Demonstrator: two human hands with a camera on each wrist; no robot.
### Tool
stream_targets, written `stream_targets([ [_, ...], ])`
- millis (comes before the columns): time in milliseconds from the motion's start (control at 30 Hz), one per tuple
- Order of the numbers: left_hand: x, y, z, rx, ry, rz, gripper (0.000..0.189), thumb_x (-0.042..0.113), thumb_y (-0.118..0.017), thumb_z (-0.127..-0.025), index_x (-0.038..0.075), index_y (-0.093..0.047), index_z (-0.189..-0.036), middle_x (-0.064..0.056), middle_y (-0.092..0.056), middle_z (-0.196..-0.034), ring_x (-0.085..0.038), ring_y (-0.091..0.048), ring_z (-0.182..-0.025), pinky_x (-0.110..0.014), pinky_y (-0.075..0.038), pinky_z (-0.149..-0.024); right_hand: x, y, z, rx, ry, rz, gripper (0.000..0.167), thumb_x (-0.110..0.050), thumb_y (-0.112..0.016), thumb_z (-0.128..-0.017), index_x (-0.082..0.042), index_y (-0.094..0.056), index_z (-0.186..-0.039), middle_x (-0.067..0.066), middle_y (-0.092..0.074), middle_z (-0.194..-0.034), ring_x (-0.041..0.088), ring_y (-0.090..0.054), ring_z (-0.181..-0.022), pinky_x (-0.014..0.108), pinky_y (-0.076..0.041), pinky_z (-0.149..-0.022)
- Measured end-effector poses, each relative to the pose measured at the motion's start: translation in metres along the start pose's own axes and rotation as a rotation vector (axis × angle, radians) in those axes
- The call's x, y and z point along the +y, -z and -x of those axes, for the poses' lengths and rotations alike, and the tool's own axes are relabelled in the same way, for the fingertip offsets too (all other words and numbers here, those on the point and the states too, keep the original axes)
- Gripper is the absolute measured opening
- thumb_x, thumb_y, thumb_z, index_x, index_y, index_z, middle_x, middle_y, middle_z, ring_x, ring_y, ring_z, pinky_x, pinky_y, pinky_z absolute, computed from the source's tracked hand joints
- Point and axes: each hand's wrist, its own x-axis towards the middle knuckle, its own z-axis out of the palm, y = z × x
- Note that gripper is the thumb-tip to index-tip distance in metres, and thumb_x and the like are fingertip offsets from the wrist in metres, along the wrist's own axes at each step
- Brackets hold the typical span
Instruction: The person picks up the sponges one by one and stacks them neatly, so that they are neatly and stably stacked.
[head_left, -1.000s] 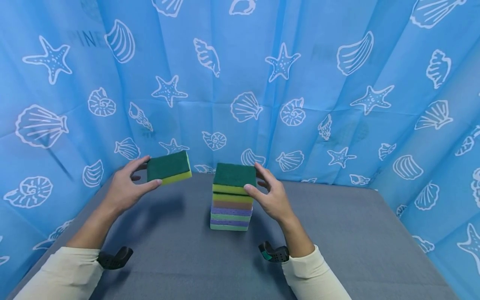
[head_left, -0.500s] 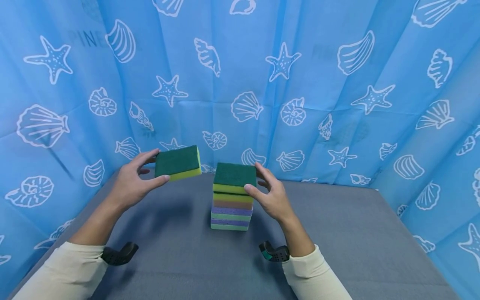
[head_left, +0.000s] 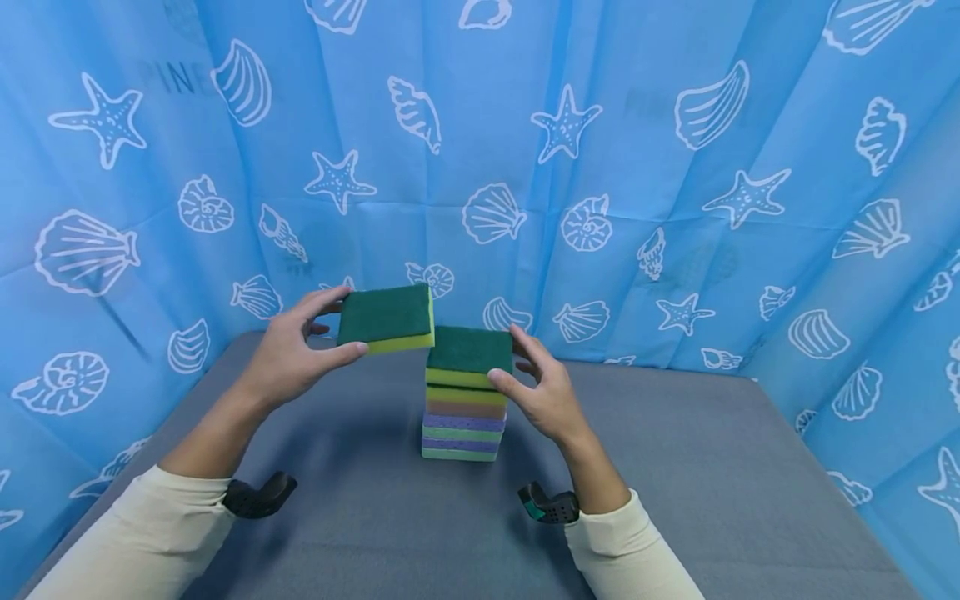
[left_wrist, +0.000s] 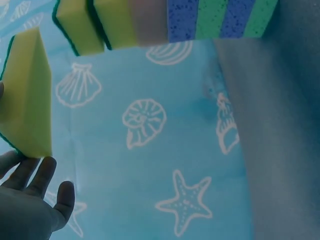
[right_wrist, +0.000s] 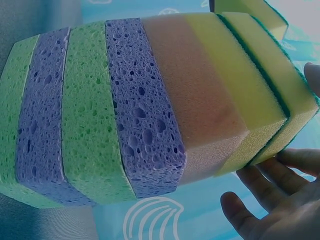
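Note:
My left hand (head_left: 291, 357) grips a yellow sponge (head_left: 386, 317) with a dark green scouring face on top. It holds the sponge in the air, thumb at the front edge and fingers behind, just left of and slightly above a sponge stack (head_left: 462, 435). The left wrist view shows the yellow underside of this held sponge (left_wrist: 30, 100), apart from the stack. A green-topped yellow scrub sponge (head_left: 471, 350) forms the top of the stack. My right hand (head_left: 553, 400) pinches its right end between thumb and fingers. In the right wrist view, fingertips touch that top sponge (right_wrist: 272, 65).
Below the top one, the stack has another yellow scrub sponge, a brownish layer (right_wrist: 185, 75), and alternating purple and light green porous sponges (right_wrist: 90, 110). It stands on a grey cloth-covered table (head_left: 675, 467). A blue curtain (head_left: 637, 167) with white shells hangs behind and beside the table.
My left hand has moved right and slightly up, bringing its sponge close to the top of the stack. The right hand and the stack have stayed in place.

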Motion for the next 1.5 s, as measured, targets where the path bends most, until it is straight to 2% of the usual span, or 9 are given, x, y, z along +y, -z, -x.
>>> stream_targets([
  [467,0.018,-0.019,-0.012,-0.076,-0.013,0.081,0.07,0.021,-0.073,-0.087,0.008,-0.04,-0.147,-0.012,-0.047,-0.137,-0.029,-0.042,-0.123,-0.051,-0.036,-0.095,0.0,0.001,0.001,-0.002,0.0,0.011,0.065,0.001,-0.062,-0.089,0.008,-0.031,-0.146,0.027,-0.042,-0.139,0.038,-0.044,-0.125,0.057,-0.036,-0.098],
  [900,0.022,-0.037,-0.02,-0.119,-0.027,0.115,0.068,0.022,-0.071,-0.089,0.009,-0.04,-0.147,-0.009,-0.043,-0.142,-0.028,-0.042,-0.124,-0.051,-0.036,-0.096,0.0,0.0,0.0,0.002,0.005,0.011,0.066,0.001,-0.063,-0.089,0.009,-0.031,-0.146,0.026,-0.044,-0.138,0.038,-0.044,-0.125,0.058,-0.035,-0.098],
  [1200,0.031,-0.05,-0.024,-0.143,-0.024,0.13,0.071,0.022,-0.073,-0.087,0.007,-0.039,-0.147,-0.009,-0.044,-0.142,-0.029,-0.044,-0.122,-0.049,-0.038,-0.094,-0.001,0.001,0.0,-0.001,0.007,0.018,0.067,0.002,-0.063,-0.088,0.009,-0.031,-0.146,0.026,-0.044,-0.138,0.038,-0.043,-0.126,0.059,-0.035,-0.098],
  [1500,0.028,-0.061,-0.027,-0.167,-0.039,0.143,0.07,0.02,-0.072,-0.087,0.005,-0.039,-0.147,-0.012,-0.044,-0.142,-0.03,-0.044,-0.123,-0.052,-0.038,-0.094,-0.001,0.0,-0.001,-0.001,0.022,-0.001,0.066,0.003,-0.064,-0.088,0.008,-0.033,-0.145,0.025,-0.045,-0.137,0.038,-0.044,-0.125,0.062,-0.034,-0.096],
])
